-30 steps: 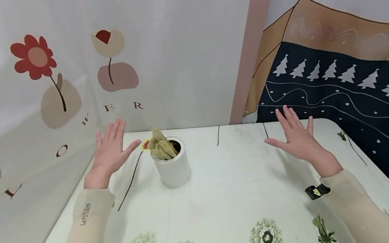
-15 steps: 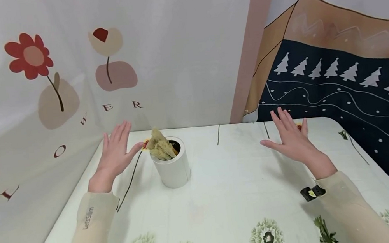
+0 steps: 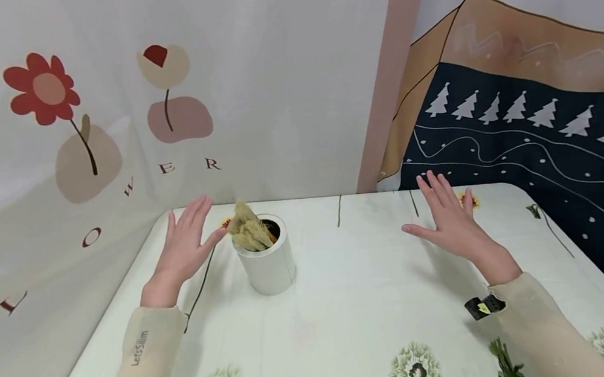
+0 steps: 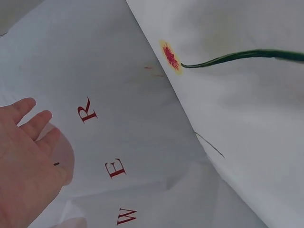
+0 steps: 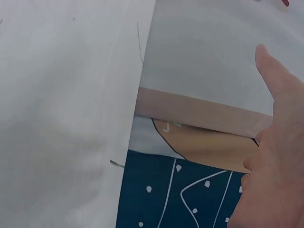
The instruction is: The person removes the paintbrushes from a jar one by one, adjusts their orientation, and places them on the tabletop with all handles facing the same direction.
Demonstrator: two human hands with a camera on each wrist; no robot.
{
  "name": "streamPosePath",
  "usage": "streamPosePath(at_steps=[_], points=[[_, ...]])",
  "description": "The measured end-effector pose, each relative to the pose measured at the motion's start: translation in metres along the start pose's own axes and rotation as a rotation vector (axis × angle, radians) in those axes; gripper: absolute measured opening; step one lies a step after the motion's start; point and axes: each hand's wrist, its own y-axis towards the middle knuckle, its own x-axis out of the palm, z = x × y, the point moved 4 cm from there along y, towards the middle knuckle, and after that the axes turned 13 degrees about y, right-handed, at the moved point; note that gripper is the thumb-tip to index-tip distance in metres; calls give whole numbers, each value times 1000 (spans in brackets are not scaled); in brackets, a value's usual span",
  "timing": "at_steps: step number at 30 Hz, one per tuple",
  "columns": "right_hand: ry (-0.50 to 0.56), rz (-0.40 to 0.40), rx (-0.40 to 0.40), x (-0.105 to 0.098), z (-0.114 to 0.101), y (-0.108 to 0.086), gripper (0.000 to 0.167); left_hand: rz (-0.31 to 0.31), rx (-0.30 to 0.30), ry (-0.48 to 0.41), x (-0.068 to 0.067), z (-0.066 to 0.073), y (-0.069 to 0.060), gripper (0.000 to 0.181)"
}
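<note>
A white cylindrical pot [image 3: 267,272] stands upright on the table at left of centre in the head view. Fluffy tan dried grass heads [image 3: 249,229] lean out over its left rim, and the pot's inside looks dark. My left hand [image 3: 184,248] hovers left of the pot with fingers straight and thumb spread towards it, holding nothing. Over the right part of the table, my right hand [image 3: 455,222] is raised, fingers extended and thumb out, also holding nothing. Each wrist view shows its hand, the left [image 4: 28,161] and the right [image 5: 280,137], with the pot outside both.
A white cloth printed with flowers covers the table [image 3: 340,306]. Behind and to the left hangs a pale curtain [image 3: 282,93] with printed flowers and letters. At right is a dark blue cloth [image 3: 520,125] with white trees. A black strap [image 3: 485,307] sits by the right cuff.
My left hand has drifted right and slightly down, closer to the pot. My right hand has moved a little left and down. The pot stays in place.
</note>
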Motion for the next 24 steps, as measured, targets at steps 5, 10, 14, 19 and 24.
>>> streamPosePath(at_steps=[5,10,14,19,24], points=[[4,9,-15,3,-4,-1,109,18,18,-19,4,2,-5,73],[16,7,-25,5,-9,-2,110,30,39,-52,7,4,-7,70],[25,1,-29,7,-13,-1,110,48,63,-58,7,7,-8,69],[37,2,-42,11,-18,0,110,66,93,-87,8,11,-11,71],[57,2,-59,15,-23,1,109,70,127,-125,9,17,-13,74]])
